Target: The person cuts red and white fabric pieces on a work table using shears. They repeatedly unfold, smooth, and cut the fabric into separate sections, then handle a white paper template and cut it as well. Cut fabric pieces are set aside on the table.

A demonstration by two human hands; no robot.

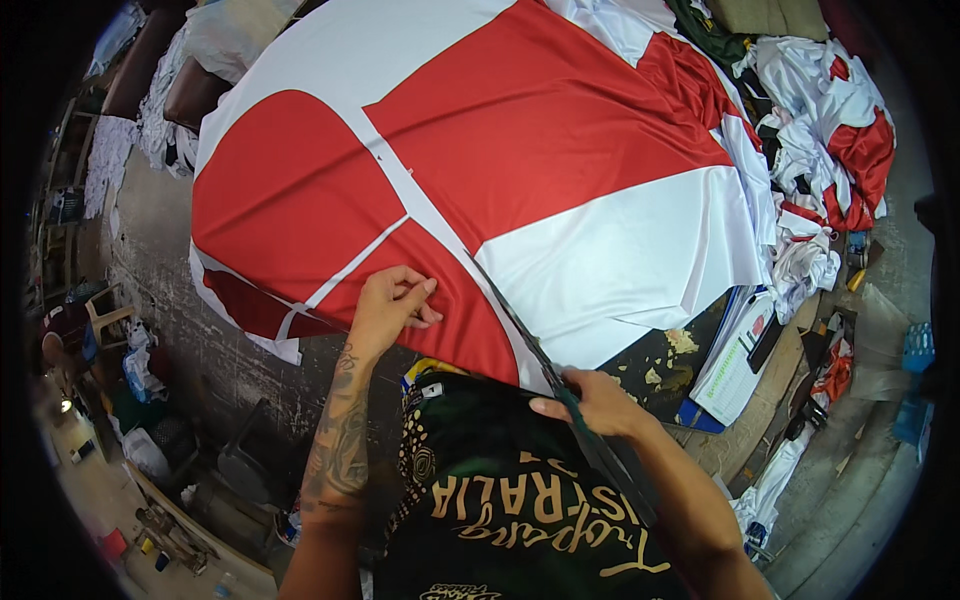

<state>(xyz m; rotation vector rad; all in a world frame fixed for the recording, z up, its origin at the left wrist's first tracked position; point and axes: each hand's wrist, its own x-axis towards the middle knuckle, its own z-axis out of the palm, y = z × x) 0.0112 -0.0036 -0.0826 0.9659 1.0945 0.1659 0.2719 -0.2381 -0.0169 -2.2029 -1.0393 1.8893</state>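
A large sheet of glossy fabric with red panels and white areas is spread before me. My left hand rests on the lower left red panel, thumb and fingers pinching the cloth. My right hand grips large dark scissors at the fabric's lower edge. Their long blades lie along the white strip between two panels, pointing up and left. I cannot tell how far apart the blades are.
Crumpled white and red cloth is heaped at the right. Printed papers lie on the dark, worn tabletop. A beige chair and a dark chair stand at the left, below more white scraps.
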